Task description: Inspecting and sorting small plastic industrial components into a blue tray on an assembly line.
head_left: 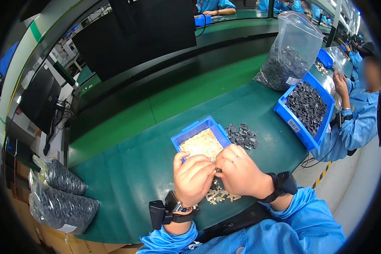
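My left hand [192, 178] and my right hand [239, 172] meet at the near side of a small blue tray [177, 139]. Their fingertips are closed together around a small dark piece [218, 170], mostly hidden by the fingers. Many tiny cream-coloured parts [202, 143] fill the tray. Beside it, to the right, lies a loose heap of flat black plastic pieces [244, 137]. Under my hands a scatter of small tan and dark pieces [221, 196] lies on the green table mat [127, 169]; my hands cover part of it.
At right stand a larger blue bin [293, 132] of black pieces and a big clear bag [288, 63] of them. Two more filled bags [65, 209] sit at the left edge. A co-worker [355, 122] sits at right. A dark panel [135, 38] hangs beyond the table.
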The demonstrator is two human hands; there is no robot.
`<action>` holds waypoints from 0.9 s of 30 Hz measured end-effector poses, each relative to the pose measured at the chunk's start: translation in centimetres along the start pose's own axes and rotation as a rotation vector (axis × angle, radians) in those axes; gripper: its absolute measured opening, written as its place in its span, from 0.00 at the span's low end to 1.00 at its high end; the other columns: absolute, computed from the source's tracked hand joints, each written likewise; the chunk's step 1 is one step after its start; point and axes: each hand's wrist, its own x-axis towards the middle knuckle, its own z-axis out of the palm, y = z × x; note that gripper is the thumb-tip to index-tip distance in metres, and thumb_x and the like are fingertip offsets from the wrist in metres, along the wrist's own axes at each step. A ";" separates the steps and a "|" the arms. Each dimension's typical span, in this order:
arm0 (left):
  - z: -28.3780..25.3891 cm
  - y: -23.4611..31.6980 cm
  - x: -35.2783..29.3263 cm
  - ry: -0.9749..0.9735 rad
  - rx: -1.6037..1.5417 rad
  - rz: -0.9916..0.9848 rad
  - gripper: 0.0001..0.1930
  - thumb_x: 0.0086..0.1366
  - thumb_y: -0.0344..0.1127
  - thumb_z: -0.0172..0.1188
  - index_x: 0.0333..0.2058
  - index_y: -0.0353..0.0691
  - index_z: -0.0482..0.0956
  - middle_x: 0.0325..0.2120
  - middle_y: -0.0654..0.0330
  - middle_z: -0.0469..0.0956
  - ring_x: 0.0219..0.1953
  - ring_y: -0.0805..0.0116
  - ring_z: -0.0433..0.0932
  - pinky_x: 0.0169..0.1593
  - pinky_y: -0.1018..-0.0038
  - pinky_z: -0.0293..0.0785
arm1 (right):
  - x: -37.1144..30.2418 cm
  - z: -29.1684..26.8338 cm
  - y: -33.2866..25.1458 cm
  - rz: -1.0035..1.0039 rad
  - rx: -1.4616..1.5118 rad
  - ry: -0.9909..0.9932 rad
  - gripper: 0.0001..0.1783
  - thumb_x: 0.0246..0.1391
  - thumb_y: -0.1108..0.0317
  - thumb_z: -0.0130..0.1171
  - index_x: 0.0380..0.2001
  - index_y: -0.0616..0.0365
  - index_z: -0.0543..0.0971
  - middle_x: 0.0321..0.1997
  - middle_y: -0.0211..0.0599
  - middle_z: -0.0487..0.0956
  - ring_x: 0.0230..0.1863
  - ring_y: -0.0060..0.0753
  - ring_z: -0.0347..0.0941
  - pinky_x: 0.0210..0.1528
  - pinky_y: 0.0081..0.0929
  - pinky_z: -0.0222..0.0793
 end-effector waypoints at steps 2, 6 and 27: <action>0.1 0.1 0.1 0.002 0.016 -0.010 0.08 0.46 0.28 0.71 0.25 0.42 0.80 0.25 0.65 0.82 0.34 0.66 0.81 0.53 0.59 0.63 | -0.3 -0.6 0.9 0.013 0.082 -0.014 0.13 0.43 0.74 0.64 0.34 0.60 0.72 0.38 0.41 0.73 0.41 0.48 0.71 0.44 0.40 0.67; -1.0 -0.9 -0.4 0.133 0.118 -0.094 0.14 0.42 0.39 0.77 0.26 0.42 0.83 0.23 0.65 0.80 0.33 0.66 0.79 0.53 0.59 0.63 | -1.8 -4.5 3.5 0.166 -0.035 0.247 0.09 0.46 0.80 0.59 0.34 0.62 0.75 0.34 0.47 0.77 0.37 0.52 0.73 0.41 0.41 0.71; -0.3 -1.7 0.2 0.248 0.031 -0.125 0.04 0.51 0.22 0.68 0.27 0.34 0.82 0.24 0.58 0.80 0.33 0.61 0.79 0.45 0.64 0.68 | -5.0 -0.9 0.4 0.208 -0.005 -0.311 0.06 0.45 0.73 0.65 0.30 0.58 0.83 0.33 0.35 0.78 0.37 0.41 0.75 0.43 0.36 0.70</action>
